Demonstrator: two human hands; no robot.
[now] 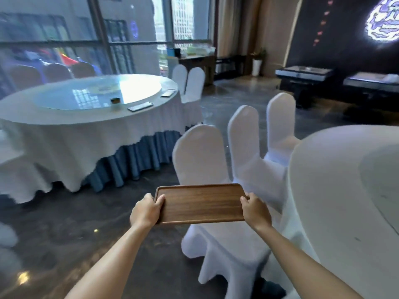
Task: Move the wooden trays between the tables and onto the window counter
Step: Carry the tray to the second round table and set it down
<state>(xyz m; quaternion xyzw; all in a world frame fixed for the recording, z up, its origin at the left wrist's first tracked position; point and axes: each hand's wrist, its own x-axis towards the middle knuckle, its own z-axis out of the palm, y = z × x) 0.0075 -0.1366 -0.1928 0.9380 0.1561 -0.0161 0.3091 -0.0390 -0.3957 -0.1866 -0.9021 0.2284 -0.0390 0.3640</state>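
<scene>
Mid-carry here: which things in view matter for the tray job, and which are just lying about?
Job:
- wooden tray, held by left hand and right hand
- round tables

Just about:
- covered chairs
- potted plant

Both hands held an empty wooden tray [200, 203] level in the air by its short ends, the left hand [145, 211] and the right hand [257, 210] each with a thumb over the rim. It hung above a covered chair [198, 156] beside the near table [336, 169]. On the far table [71, 124] by the window lay two flat things, perhaps trays [140, 107].
</scene>
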